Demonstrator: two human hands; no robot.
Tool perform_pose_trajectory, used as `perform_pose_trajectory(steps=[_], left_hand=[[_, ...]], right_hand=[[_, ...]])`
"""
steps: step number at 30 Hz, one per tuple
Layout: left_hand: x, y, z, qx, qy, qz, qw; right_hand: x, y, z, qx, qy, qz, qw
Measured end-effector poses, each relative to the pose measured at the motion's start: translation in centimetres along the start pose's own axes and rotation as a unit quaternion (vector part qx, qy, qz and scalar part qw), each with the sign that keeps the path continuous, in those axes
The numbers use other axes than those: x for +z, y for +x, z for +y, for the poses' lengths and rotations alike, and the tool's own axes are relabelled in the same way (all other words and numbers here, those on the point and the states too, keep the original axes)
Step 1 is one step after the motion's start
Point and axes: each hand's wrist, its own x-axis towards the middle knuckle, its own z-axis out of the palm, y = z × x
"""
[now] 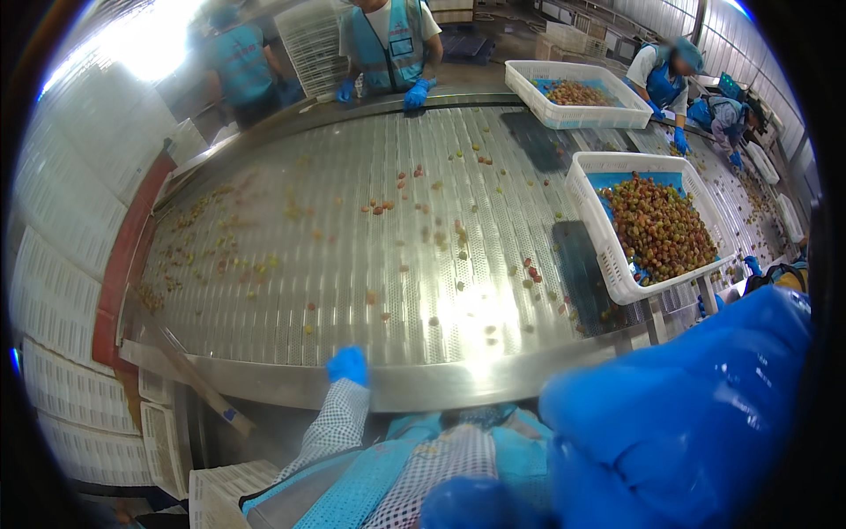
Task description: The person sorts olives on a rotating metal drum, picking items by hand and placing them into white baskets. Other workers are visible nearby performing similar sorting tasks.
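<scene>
My left hand (348, 365), in a blue glove, rests with curled fingers on the near metal rim (456, 390) of a wide conveyor. Whether it grips the rim is hidden. Very close to the camera, my right hand (667, 403) in a shiny blue glove fills the lower right, and its fingers cannot be made out well. Past the rim lies the perforated, ribbed metal conveyor bed (357, 264). Scattered over it are small red, green and brown fruits (378, 209) that look like grapes, some blurred.
A white plastic crate (598, 254) heaped with the fruit stands at the right; a second white crate (529, 79) sits beyond it. Across the conveyor stands a person (390, 49) in blue gloves. More workers (667, 73) are at the far right. White crates (59, 297) are stacked left.
</scene>
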Motion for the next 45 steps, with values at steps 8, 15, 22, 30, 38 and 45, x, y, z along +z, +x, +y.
perform_pose_trajectory(steps=[8, 15, 22, 30, 38, 45], left_hand=[[-1.6, -1.0, 1.5, -0.027, -0.037, -0.005, 0.999], [-1.7, -1.3, 1.1, -0.009, -0.035, 0.058, 0.998], [-1.6, -0.7, 1.0, -0.035, 0.012, -0.033, 0.999], [2.3, 0.0, -1.4, 0.012, -0.090, 0.089, 0.992], [-1.3, -1.6, 3.6, 0.111, -0.618, -0.064, 0.776], [-5.4, -7.6, 19.2, 0.081, -0.819, -0.433, 0.367]], right_hand=[[-0.2, -0.8, 0.2, 0.001, 0.004, -0.014, 1.000], [-0.7, -1.2, 0.0, 0.007, 0.001, -0.023, 1.000], [-0.3, -1.2, -0.3, 0.012, 0.018, -0.017, 1.000], [14.5, -6.1, -0.1, 0.362, 0.377, 0.060, 0.850], [30.5, -14.2, -8.9, 0.436, 0.824, 0.074, 0.354], [32.9, -12.3, -10.4, 0.357, 0.875, 0.166, 0.282]])
